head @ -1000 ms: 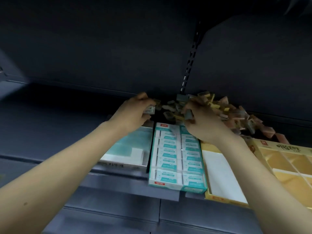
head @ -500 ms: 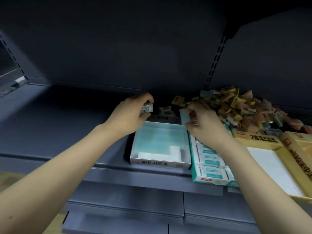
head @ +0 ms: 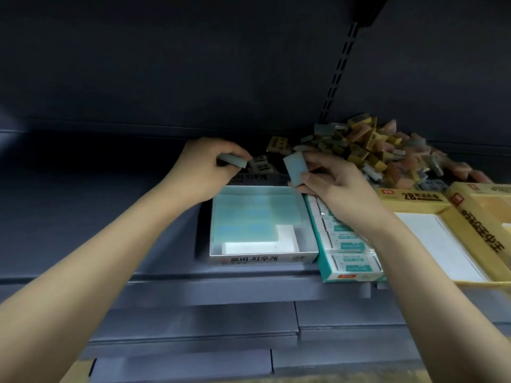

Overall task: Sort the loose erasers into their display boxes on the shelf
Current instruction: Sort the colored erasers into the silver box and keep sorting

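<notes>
My left hand (head: 206,168) pinches a pale teal eraser (head: 233,160) above the back left corner of the white display box (head: 262,257). That box holds a layer of teal erasers with a bare white corner at its front right. My right hand (head: 331,181) grips a second teal eraser (head: 295,167), held upright over the box's back right corner. A heap of loose erasers (head: 381,150) in yellow, pink and grey lies at the back of the shelf, right of both hands.
A teal box of wrapped erasers (head: 345,252) stands right of the white box, partly under my right wrist. Two yellow display boxes (head: 414,197) sit further right. A few dark loose erasers (head: 261,164) lie behind the white box. The grey shelf edge (head: 221,288) runs below.
The view shifted left and closer to the white box. My left hand now shows a teal eraser instead of a labelled one. My right hand has raised its teal eraser upright.
</notes>
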{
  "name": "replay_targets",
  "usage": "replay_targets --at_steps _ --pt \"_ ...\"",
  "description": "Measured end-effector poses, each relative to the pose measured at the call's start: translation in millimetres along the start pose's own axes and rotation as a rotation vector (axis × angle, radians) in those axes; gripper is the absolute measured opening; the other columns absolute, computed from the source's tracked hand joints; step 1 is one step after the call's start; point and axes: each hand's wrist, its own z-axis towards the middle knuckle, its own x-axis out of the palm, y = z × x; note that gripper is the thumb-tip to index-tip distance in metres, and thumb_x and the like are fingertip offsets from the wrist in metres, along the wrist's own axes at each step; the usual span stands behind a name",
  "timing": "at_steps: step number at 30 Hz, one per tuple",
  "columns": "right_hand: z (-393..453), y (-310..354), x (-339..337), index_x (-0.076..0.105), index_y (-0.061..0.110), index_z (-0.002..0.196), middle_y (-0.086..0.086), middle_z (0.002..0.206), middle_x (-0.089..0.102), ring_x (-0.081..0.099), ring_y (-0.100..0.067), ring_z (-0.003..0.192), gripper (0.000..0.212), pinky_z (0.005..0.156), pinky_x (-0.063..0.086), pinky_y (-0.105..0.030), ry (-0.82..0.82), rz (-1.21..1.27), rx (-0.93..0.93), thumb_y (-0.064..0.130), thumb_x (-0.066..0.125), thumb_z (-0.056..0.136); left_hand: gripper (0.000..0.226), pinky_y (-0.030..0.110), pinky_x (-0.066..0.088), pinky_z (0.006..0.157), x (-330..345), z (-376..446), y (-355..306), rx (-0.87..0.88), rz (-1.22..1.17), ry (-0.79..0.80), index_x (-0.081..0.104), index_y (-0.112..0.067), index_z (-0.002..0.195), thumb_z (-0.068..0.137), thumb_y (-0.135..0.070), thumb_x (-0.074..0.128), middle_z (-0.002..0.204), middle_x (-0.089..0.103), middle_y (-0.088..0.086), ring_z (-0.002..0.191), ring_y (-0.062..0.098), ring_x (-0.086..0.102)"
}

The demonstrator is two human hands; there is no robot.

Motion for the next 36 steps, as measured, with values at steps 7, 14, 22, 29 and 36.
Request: replay_targets --at_steps 7,14,22,29,36 --pt "-4 0 1 0.052 0.013 0.127 0.010 0.103 0.061 0.062 -0.002 0.090 0.033 0.078 0.049 -0.010 0.039 -0.030 -0.017 0.003 0.048 0.096 0.038 0.011 0.041 0.068 5 1 -1 -0.013 -0.050 0.104 0.060 -0.028 0.119 0.092 -0.005 0.048 0.100 0.049 -0.011 0.093 0.017 0.056" --pt "-16 11 -7 0.058 0.042 0.102 0.013 0.081 0.059 0.052 0.009 0.057 0.032 0.053 0.036 -0.006 0.104 -0.292 -0.054 0.011 0.056 0.092 0.041 0.018 0.046 0.090 1 -14 -5 -0.078 -0.265 0.218 0.063 -0.022 0.114 0.076 -0.010 0.073 0.103 0.054 -0.005 0.095 0.011 0.058" --pt "-21 24 -12 0.065 0.022 0.087 0.005 0.079 0.062 0.055 -0.004 0.068 0.009 0.062 0.042 -0.010 0.152 -0.466 -0.028 0.022 0.072 0.080 0.042 0.025 0.047 0.091 4 -28 -2 -0.052 -0.355 0.217 0.061 -0.035 0.098 0.076 -0.001 0.071 0.097 0.051 -0.007 0.093 0.021 0.058" --pt "-17 22 -9 0.071 0.017 0.074 0.005 0.068 0.067 0.057 -0.001 0.059 0.008 0.056 0.045 -0.015 0.180 -0.512 0.061 0.023 0.076 0.076 0.040 0.006 0.045 0.073 4 -35 -4 0.006 -0.243 0.206 0.065 -0.032 0.099 0.076 0.000 0.071 0.096 0.050 -0.010 0.077 -0.003 0.053" --pt "-14 18 -7 0.073 0.024 0.072 0.009 0.068 0.069 0.063 -0.010 0.067 0.006 0.069 0.053 -0.028 0.208 -0.500 0.120 0.026 0.075 0.077 0.032 0.000 0.034 0.072 3 -41 -9 0.047 -0.139 0.199 0.068 -0.033 0.086 0.072 -0.005 0.076 0.094 0.055 -0.013 0.082 -0.011 0.051"
